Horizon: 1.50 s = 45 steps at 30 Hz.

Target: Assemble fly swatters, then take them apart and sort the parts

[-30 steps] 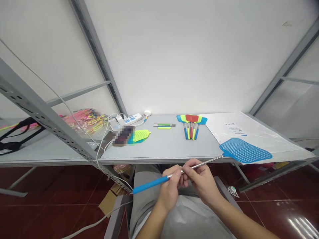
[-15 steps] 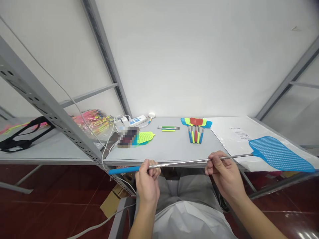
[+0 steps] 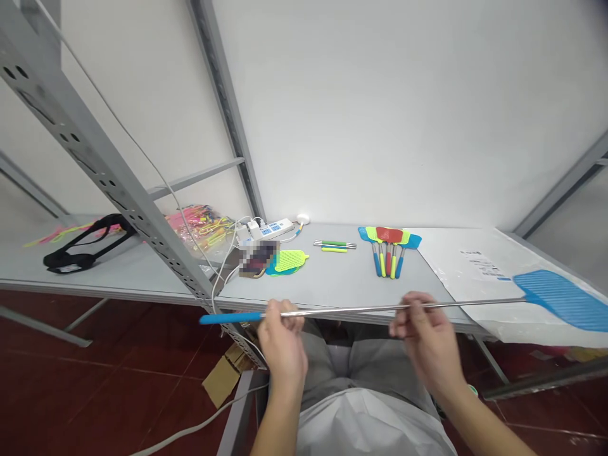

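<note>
A blue fly swatter (image 3: pixel 351 310) with a long metal rod is stretched across in front of me, over the table's front edge. My left hand (image 3: pixel 284 335) is closed around the rod beside the blue grip, which points left. Farther right, my right hand (image 3: pixel 425 329) pinches the rod between thumb and fingers. The blue mesh head (image 3: pixel 563 299) reaches over the white plastic bag on the right. Several short fly swatters (image 3: pixel 389 250) with blue, green and red heads lie fanned out on the table beyond my hands.
On the grey table (image 3: pixel 332 278) lie several rods with coloured grips (image 3: pixel 335 245), green and blue swatter heads (image 3: pixel 291 259), a power strip (image 3: pixel 273 229) and a white bag (image 3: pixel 468 266). A metal post (image 3: pixel 118 190) stands at left, near a black strap (image 3: pixel 88 250) and bagged colourful items (image 3: pixel 204 231).
My view has turned slightly, so the table things sit farther right. The swatter lies more level, and its head is farther right. Both hands still hold the rod.
</note>
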Tool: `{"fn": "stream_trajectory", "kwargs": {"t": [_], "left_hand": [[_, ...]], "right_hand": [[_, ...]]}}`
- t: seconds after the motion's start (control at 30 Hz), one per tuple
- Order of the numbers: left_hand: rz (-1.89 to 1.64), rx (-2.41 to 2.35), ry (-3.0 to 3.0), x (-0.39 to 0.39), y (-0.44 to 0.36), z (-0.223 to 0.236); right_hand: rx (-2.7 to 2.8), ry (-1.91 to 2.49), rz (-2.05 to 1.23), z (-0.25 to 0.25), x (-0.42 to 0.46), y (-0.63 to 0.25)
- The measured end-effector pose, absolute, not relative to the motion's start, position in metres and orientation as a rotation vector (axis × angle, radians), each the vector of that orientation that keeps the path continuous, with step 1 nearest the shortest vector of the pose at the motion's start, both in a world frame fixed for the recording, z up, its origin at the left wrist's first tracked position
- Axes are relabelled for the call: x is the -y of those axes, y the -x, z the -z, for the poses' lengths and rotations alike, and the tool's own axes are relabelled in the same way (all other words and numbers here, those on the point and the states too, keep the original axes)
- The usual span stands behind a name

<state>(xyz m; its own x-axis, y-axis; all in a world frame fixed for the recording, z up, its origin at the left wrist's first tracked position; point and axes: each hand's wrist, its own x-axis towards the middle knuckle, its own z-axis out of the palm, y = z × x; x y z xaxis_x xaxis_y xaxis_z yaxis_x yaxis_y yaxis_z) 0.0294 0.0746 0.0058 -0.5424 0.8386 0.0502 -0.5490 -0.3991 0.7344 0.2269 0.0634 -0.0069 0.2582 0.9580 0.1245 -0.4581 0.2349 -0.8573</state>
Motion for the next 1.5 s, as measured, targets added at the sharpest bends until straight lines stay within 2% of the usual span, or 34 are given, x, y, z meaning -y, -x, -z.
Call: {"fn": "stream_trajectory", "kwargs": {"t": [0.07,0.23,0.57,0.87,1.17,1.33,1.5], "left_hand": [[-1.92,-0.846,-0.521,-0.076,-0.04,0.002],[-1.812,-0.813,-0.509,-0.079,-0.049,0.013],[-2.16,-1.029,-0.484,-0.085,0.025,-0.016],[-2.088,-1.053,-0.506,-0.087,0.014,-0.004],[-1.958,-0.953,-0.456,-0.096,0.009,0.023],[-1.989,-0.86,-0.22,-0.11,0.025,0.029],[-2.005,-0.704,0.07,-0.132,0.023,0.011]], "right_hand": [[0.833,0.782,-1.199,0.01,-0.068,-0.211],[0.853,0.741,-1.168,0.0,-0.085,-0.199],[0.787,0.784,-1.087,-0.02,-0.093,-0.231],[0.685,0.909,-1.069,-0.013,-0.092,-0.263],[0.591,0.868,-1.006,-0.005,-0.135,-0.277],[0.533,0.828,-0.989,-0.008,-0.155,-0.301],[0.534,0.82,-0.899,-0.02,-0.172,-0.294]]}}
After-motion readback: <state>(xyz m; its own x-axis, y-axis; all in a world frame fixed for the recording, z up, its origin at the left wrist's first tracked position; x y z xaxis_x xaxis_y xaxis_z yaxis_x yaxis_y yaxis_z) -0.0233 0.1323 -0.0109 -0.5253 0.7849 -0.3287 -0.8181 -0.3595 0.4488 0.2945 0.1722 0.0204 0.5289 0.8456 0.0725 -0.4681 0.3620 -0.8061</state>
